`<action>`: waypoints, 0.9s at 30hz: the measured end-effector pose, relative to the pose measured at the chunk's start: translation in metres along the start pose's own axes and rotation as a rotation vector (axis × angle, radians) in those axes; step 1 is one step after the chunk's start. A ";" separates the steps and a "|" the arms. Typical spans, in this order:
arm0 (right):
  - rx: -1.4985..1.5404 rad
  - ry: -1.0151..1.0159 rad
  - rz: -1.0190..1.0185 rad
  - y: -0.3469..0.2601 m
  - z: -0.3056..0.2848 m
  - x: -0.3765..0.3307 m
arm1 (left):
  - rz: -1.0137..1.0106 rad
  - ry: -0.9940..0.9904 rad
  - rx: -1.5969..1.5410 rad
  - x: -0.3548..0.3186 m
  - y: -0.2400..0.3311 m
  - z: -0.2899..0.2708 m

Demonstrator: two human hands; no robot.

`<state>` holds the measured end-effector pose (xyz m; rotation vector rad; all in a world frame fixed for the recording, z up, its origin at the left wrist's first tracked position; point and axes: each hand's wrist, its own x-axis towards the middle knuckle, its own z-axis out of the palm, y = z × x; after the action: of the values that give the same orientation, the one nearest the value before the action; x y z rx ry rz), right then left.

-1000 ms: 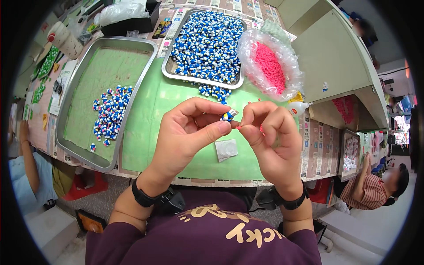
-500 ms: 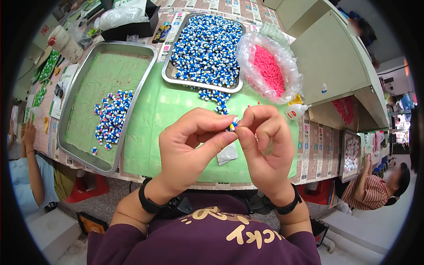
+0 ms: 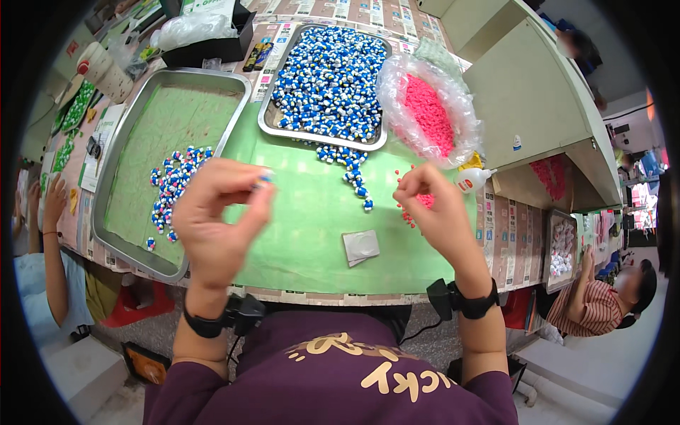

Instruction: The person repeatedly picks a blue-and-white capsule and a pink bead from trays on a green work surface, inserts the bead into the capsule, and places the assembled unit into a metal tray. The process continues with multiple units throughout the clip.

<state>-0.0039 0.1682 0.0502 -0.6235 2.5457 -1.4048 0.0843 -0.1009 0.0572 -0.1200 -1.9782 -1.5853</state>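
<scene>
My left hand [image 3: 223, 212], slightly blurred, pinches a small blue-and-white piece [image 3: 265, 176] between thumb and forefinger, beside the right edge of a metal tray [image 3: 244, 88] lined with green. In that tray lie several blue-and-white pieces with pink spots [image 3: 173, 184]. My right hand [image 3: 432, 202] hovers over a small heap of pink bits [image 3: 409, 216], its thumb and forefinger pressed together. Whether a bit is between those fingertips cannot be made out. A short trail of blue-and-white pieces [image 3: 358, 185] runs over the green sheet [image 3: 304, 248] between my hands.
A second metal tray [image 3: 265, 117], heaped with blue-and-white pieces, stands at the back. Beside it are a plastic bag of pink bits [image 3: 428, 106] and a white squeeze bottle [image 3: 476, 178]. A white square pad [image 3: 361, 246] lies in front. Other people sit left and right.
My hands, together over the sheet before, have parted. The left carried the blue-and-white piece left toward the lined tray; the right moved slightly right to the pink bits.
</scene>
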 end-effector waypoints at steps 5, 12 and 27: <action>-0.209 -0.148 -0.102 0.020 0.022 0.001 | -0.109 0.214 0.415 0.005 -0.025 -0.062; -0.400 -0.189 -0.159 0.015 0.034 0.007 | -0.238 0.186 0.862 0.009 -0.024 -0.087; -0.159 0.069 -0.422 -0.034 0.015 -0.008 | -0.666 -0.281 -0.724 -0.002 -0.003 0.064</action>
<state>0.0180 0.1441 0.0700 -1.2189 2.7078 -1.3608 0.0598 -0.0422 0.0469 0.0480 -1.6084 -2.8059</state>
